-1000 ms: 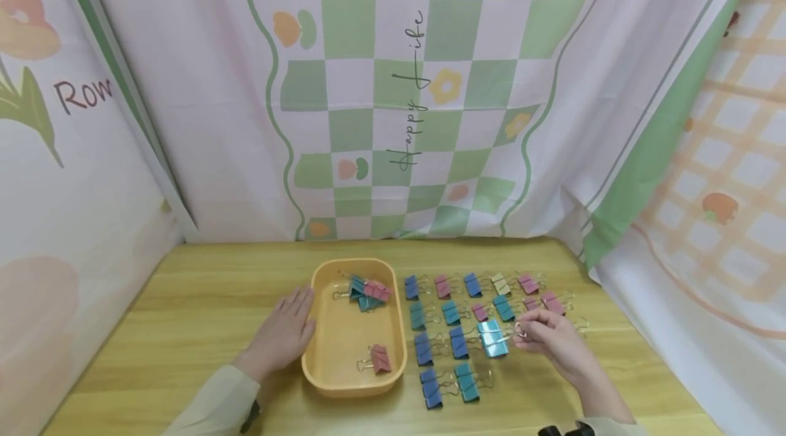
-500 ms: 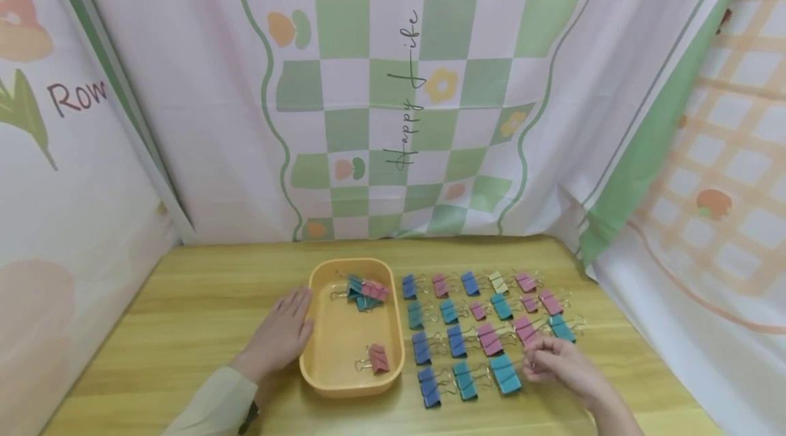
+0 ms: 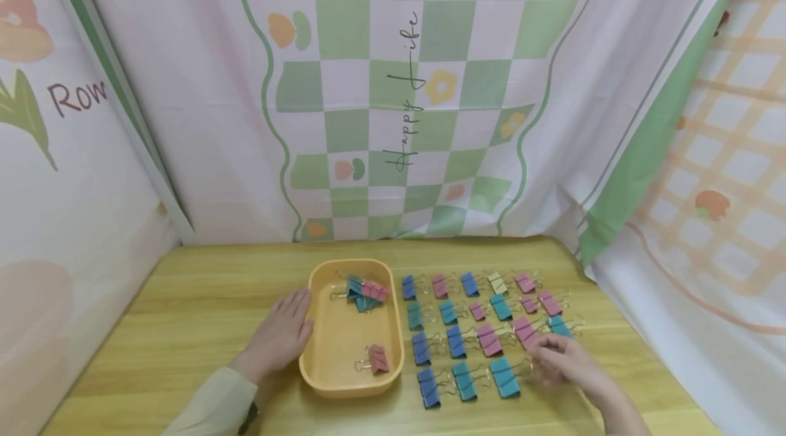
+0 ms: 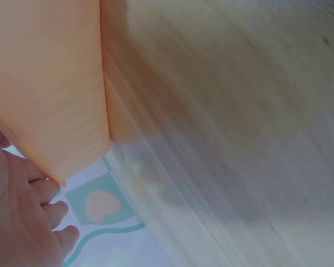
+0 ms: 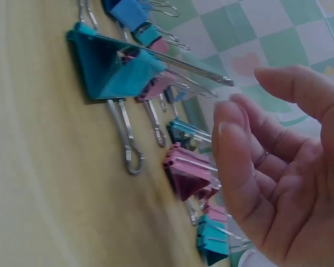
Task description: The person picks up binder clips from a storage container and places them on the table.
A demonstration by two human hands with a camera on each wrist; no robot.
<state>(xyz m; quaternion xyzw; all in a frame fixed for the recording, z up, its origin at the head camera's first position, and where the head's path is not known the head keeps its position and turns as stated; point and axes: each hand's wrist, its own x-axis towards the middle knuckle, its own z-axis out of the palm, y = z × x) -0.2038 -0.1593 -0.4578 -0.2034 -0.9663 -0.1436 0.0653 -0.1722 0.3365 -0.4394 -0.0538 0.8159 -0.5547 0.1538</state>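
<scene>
My left hand (image 3: 279,333) lies with fairly straight fingers against the left side of the yellow tray (image 3: 306,354). In the left wrist view its fingertips touch the tray's rim. On the right, my right hand (image 3: 568,362) is just beside a large teal binder clip (image 3: 505,379), the rightmost of the front row. The right wrist view shows the thumb and fingers loosely bent, apart, and holding nothing; the teal clip's wire handle (image 5: 211,75) ends a little short of them. Behind the hand, a pink binder clip (image 3: 526,333) and another teal clip (image 3: 559,327) are partly covered.
Inside the tray, teal and pink clips (image 3: 374,291) lie heaped at the back, with one pink clip (image 3: 379,359) near the front. Several blue, teal, pink and cream clips stand in rows on the wooden table (image 3: 221,286). A patterned curtain (image 3: 399,115) hangs behind.
A second ago my right hand held the teal clip by its handle over the third row. The clip came down towards me into the front row, and the fingers let go. My left hand stayed put.
</scene>
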